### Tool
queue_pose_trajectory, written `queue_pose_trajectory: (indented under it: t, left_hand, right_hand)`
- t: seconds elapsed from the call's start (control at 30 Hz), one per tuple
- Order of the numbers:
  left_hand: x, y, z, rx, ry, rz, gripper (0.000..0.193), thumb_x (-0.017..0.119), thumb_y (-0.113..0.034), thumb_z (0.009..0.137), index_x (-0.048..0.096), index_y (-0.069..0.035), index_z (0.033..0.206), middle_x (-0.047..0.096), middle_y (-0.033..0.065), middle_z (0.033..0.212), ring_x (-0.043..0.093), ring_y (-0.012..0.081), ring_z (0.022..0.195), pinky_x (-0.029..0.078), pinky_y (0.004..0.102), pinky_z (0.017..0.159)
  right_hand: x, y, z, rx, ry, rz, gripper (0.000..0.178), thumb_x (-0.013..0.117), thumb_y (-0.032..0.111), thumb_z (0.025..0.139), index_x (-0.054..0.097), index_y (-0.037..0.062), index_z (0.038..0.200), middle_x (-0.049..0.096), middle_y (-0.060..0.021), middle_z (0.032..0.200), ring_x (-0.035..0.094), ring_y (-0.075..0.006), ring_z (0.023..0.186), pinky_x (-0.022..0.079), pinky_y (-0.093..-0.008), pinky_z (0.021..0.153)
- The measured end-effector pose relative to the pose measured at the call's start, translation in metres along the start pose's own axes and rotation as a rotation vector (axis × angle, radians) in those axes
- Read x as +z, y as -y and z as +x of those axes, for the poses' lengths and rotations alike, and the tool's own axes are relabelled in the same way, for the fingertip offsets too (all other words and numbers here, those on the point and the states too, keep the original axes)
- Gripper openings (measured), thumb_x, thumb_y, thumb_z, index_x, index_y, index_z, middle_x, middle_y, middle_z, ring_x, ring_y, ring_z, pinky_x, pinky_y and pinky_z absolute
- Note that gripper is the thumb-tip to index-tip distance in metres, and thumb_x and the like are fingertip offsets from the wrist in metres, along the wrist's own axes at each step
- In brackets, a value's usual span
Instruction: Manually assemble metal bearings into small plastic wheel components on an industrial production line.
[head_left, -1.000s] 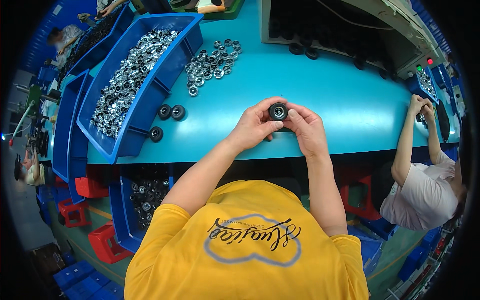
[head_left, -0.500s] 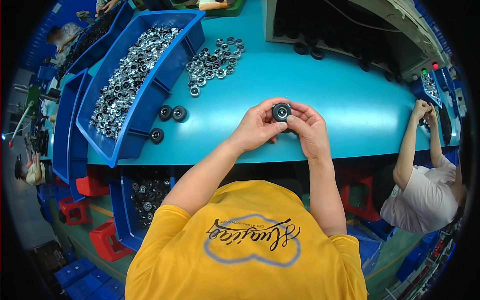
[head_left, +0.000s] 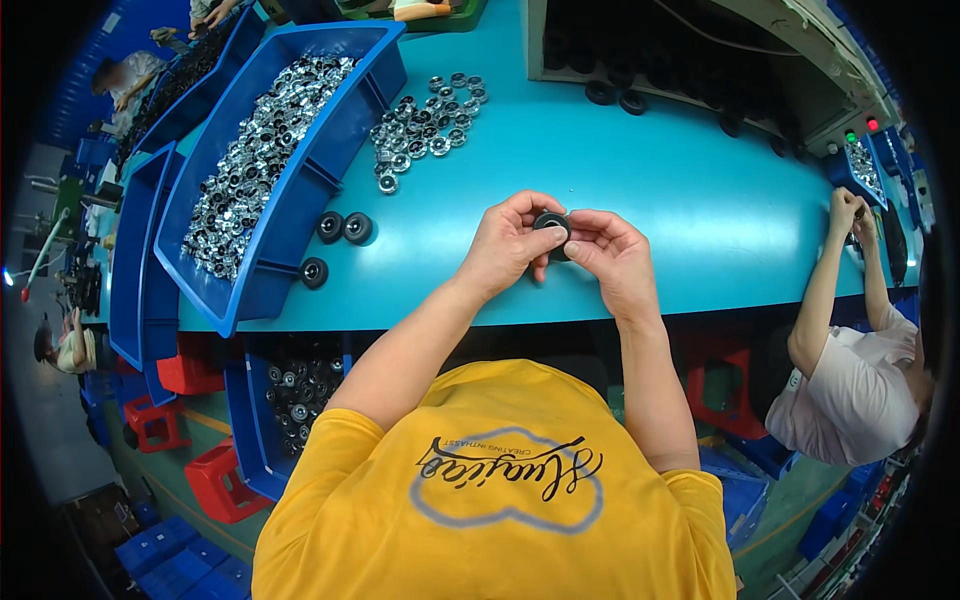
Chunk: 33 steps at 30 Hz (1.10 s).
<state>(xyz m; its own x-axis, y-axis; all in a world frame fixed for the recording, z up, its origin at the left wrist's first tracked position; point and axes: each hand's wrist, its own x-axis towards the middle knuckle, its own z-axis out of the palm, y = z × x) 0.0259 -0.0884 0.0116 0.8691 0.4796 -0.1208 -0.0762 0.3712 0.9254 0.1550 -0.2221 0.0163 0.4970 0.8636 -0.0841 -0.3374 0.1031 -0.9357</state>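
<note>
Above the turquoise table, a small black toy wheel [head_left: 558,223] with a silvery hub is held between my hands. My left hand [head_left: 503,247] is closed on it, its thumb laid across the hub face and its fingers behind. The fingertips and thumb of my right hand [head_left: 618,262] pinch the wheel's right edge. The far side of the wheel is hidden by my fingers. Left of my hands, two finished-looking wheels [head_left: 343,227] stand side by side, and a third wheel [head_left: 314,272] sits nearer the table edge.
A blue bin [head_left: 268,255] full of shiny hubs slants along the left. Loose chrome hubs [head_left: 438,145] lie beyond my hands. At the far right, a machine housing [head_left: 815,120] has black tyres [head_left: 630,101] under it. Below the table, another bin [head_left: 240,420] holds wheels. A co-worker [head_left: 850,390] sits at right.
The wheel has tipped and shifted slightly left, with my left thumb now across its face. My right thumb has slid off the face to the right edge.
</note>
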Motion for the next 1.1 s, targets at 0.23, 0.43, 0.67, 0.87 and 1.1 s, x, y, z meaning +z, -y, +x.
queue_pose_trajectory:
  t: [0.23, 0.43, 0.67, 0.87, 1.1]
  left_hand:
    - [0.000, 0.001, -0.001, -0.015, -0.014, -0.048, 0.020, 0.066, -0.006, 0.093, 0.061, -0.002, 0.112, 0.061, 0.0037, 0.084, 0.057, 0.0081, 0.059, 0.051, 0.0235, 0.045]
    - [0.001, 0.000, -0.002, -0.020, -0.019, 0.029, 0.022, 0.066, -0.007, 0.094, 0.060, -0.002, 0.115, 0.061, 0.0036, 0.086, 0.055, 0.0078, 0.057, 0.049, 0.0233, 0.045]
    - [0.007, -0.003, -0.007, 0.072, 0.038, -0.011, 0.042, 0.073, -0.004, 0.088, 0.057, -0.002, 0.127, 0.065, 0.0057, 0.103, 0.066, 0.0115, 0.086, 0.056, 0.0237, 0.058]
    - [0.007, 0.000, -0.008, 0.036, 0.039, 0.060, 0.058, 0.077, -0.006, 0.086, 0.053, -0.004, 0.139, 0.066, 0.0037, 0.107, 0.065, 0.0102, 0.088, 0.054, 0.0230, 0.058]
    - [0.007, -0.002, -0.010, 0.057, 0.040, 0.198, 0.063, 0.078, -0.011, 0.086, 0.052, -0.010, 0.144, 0.065, -0.0013, 0.102, 0.060, 0.0053, 0.082, 0.047, 0.0192, 0.054]
  right_hand:
    - [0.001, -0.001, 0.001, 0.015, -0.039, -0.019, 0.039, 0.073, -0.005, 0.084, 0.062, -0.0056, 0.121, 0.068, -0.0134, 0.109, 0.066, -0.0192, 0.103, 0.055, -0.0316, 0.094]
    - [0.001, -0.002, 0.001, 0.013, -0.031, -0.049, 0.042, 0.074, -0.003, 0.083, 0.060, -0.0058, 0.124, 0.067, -0.0144, 0.112, 0.065, -0.0198, 0.105, 0.054, -0.0320, 0.094]
    - [0.000, -0.003, 0.003, -0.012, -0.036, -0.029, 0.041, 0.072, 0.000, 0.087, 0.060, -0.0060, 0.125, 0.066, -0.0149, 0.114, 0.065, -0.0194, 0.105, 0.055, -0.0313, 0.093]
    - [-0.003, -0.006, 0.002, -0.033, -0.051, -0.017, 0.039, 0.071, 0.001, 0.088, 0.060, -0.0060, 0.125, 0.066, -0.0143, 0.114, 0.065, -0.0184, 0.105, 0.055, -0.0309, 0.092]
    - [0.000, -0.002, 0.000, -0.030, -0.031, -0.033, 0.037, 0.070, 0.003, 0.090, 0.061, -0.0059, 0.124, 0.067, -0.0129, 0.112, 0.066, -0.0175, 0.102, 0.055, -0.0309, 0.090]
